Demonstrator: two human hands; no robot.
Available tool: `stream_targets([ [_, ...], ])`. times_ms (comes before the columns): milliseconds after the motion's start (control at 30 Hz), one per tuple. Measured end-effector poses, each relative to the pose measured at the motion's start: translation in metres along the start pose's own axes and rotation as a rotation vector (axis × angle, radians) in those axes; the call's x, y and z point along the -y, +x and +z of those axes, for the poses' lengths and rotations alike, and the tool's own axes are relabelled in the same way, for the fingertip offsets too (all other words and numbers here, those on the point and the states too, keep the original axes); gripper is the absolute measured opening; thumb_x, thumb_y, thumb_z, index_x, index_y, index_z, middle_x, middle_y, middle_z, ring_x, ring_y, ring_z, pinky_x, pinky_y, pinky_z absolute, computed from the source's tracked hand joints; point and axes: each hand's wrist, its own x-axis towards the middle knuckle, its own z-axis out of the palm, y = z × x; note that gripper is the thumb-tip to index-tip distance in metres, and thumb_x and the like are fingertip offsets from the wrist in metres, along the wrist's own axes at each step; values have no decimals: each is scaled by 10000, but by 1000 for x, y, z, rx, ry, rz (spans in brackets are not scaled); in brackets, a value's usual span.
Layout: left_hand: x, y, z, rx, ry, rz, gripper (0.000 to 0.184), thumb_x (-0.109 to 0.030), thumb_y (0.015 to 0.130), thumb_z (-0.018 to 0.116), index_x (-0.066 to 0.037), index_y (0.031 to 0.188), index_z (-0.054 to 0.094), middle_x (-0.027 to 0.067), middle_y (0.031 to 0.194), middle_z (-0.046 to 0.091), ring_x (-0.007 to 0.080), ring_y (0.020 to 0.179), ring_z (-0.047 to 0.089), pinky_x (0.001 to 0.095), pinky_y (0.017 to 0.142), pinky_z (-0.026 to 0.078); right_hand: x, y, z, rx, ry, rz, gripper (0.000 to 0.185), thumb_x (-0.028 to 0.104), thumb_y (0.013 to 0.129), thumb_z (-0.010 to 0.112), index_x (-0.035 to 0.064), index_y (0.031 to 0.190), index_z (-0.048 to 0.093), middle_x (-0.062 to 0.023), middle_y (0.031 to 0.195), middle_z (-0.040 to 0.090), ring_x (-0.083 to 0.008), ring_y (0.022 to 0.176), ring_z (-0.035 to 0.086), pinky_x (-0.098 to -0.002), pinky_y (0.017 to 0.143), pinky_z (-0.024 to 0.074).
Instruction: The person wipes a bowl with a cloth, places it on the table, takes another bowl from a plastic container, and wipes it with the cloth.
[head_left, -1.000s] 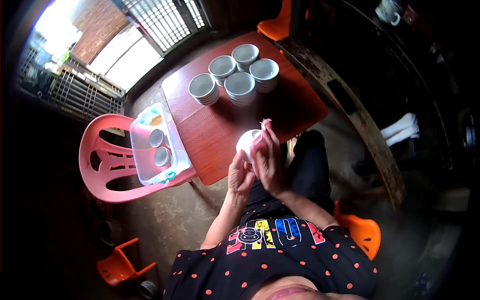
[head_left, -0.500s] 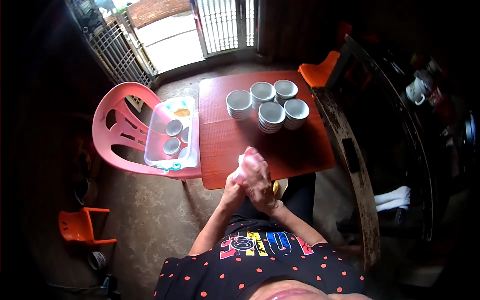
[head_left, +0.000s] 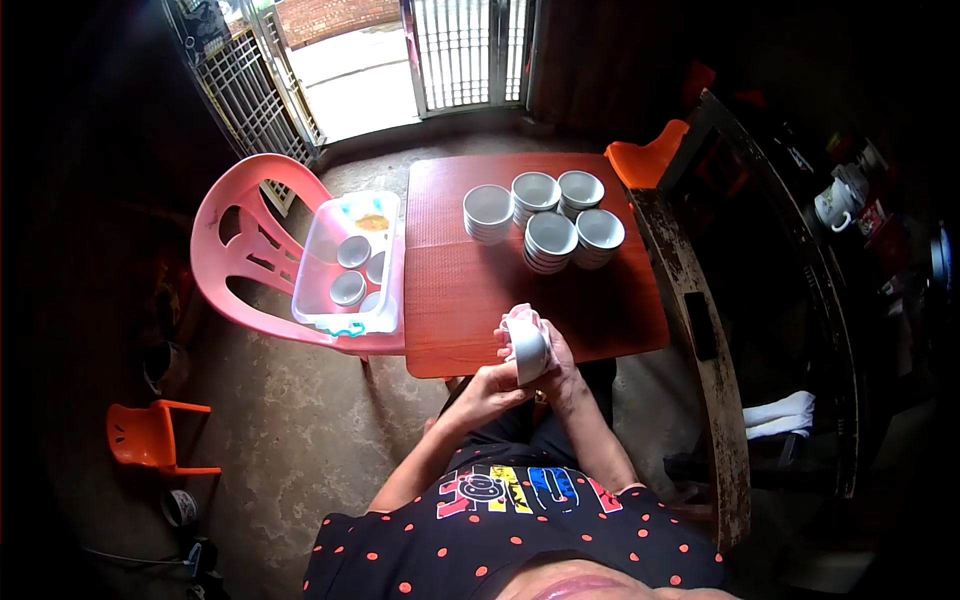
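Note:
A white bowl [head_left: 529, 352] is tipped on its side between my two hands, over the near edge of the table. My left hand [head_left: 490, 392] grips the bowl low down, from the left. Around the bowl from the right comes my right hand [head_left: 562, 372], with a pale pink cloth [head_left: 521, 314] bunched in its fingers against the bowl. Part of the cloth and some fingers are hidden behind the bowl. Several stacks of matching bowls [head_left: 550, 235] stand upright farther back on the red-brown table [head_left: 440, 290].
Left of the table, a pink plastic chair [head_left: 215, 225] carries a clear plastic tub [head_left: 312, 262] with several bowls and something yellowish inside. A worn wooden bench [head_left: 715, 400] runs along the right. Small orange chairs [head_left: 140, 435] stand at the lower left and far right.
My hands have turned and moved slightly right, bringing the side of the bowl into sight; before, my right hand covered it. The view has shifted a little. The stacks stay put.

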Motion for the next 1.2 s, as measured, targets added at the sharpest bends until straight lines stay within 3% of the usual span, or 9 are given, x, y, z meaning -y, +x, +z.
stream_targets([
  [100, -27, 3, -8, 39, -566, -204, 394, -134, 830, 670, 51, 1156, 548, 103, 1065, 626, 187, 990, 602, 335, 913, 459, 17, -5, 17, 160, -625, -191, 245, 208, 918, 476, 2, 1011, 571, -54, 963, 556, -155, 930, 559, -283, 843, 453],
  [367, 31, 10, 11, -122, 118, 148, 334, 41, 838, 598, 25, 1168, 550, 82, 1037, 634, 128, 975, 587, 289, 877, 468, -22, -11, -9, -366, 158, -231, 506, 478, 937, 330, 78, 1148, 556, -103, 1103, 611, -243, 1007, 585, -389, 876, 489],
  [467, 13, 11, 13, -213, 623, 362, 192, 56, 813, 604, -13, 990, 576, 134, 743, 603, 85, 740, 560, 296, 634, 484, -26, -15, 14, -502, -185, -386, 420, 395, 982, 367, 76, 1214, 512, -82, 1160, 573, -207, 1065, 550, -341, 944, 434],
  [633, 30, 10, -19, -136, 310, 80, 193, 51, 831, 553, 28, 1023, 564, 18, 977, 600, 85, 906, 534, 260, 778, 460, -49, -18, 27, -461, -1850, -1057, 417, 242, 915, 515, 30, 1272, 479, -187, 1311, 450, -366, 1237, 411, -404, 1027, 342],
  [700, 16, 6, -21, -23, 523, 127, 190, 21, 839, 568, 16, 1029, 572, 15, 958, 599, 84, 893, 542, 258, 773, 460, -28, -24, 41, -113, -2211, -961, 305, 204, 854, 546, 36, 1102, 605, -146, 1180, 556, -353, 1208, 444, -428, 988, 378],
  [833, 15, -9, -28, 167, 198, -174, 236, -67, 862, 631, 39, 1070, 594, 29, 993, 623, 78, 928, 553, 255, 826, 454, 15, -10, 22, 43, -1269, -39, 222, 184, 846, 525, 15, 878, 665, -95, 889, 646, -251, 869, 634, -320, 802, 497],
  [967, -13, -16, -18, 191, -100, -186, 309, -68, 848, 654, 60, 1121, 585, 63, 1018, 646, 102, 940, 579, 260, 870, 452, 23, -13, -35, 304, -951, -218, 180, 125, 907, 501, 31, 1016, 609, -130, 966, 652, -243, 863, 641, -338, 807, 499],
  [1133, 4, -11, -46, 263, 19, -216, 327, -81, 842, 663, 50, 1127, 572, 67, 1023, 640, 108, 962, 582, 272, 869, 453, 24, -29, 72, 155, -2211, -143, 247, 262, 872, 518, 66, 836, 664, -124, 845, 676, -320, 776, 645, -378, 664, 515],
  [1200, -4, -7, -48, 293, -6, -213, 367, -83, 844, 660, 56, 1165, 548, 79, 1058, 630, 122, 993, 577, 285, 893, 445, 23, -31, 68, 13, -1783, -82, 312, 337, 856, 571, 55, 924, 686, -87, 806, 681, -228, 749, 649, -324, 697, 507],
])
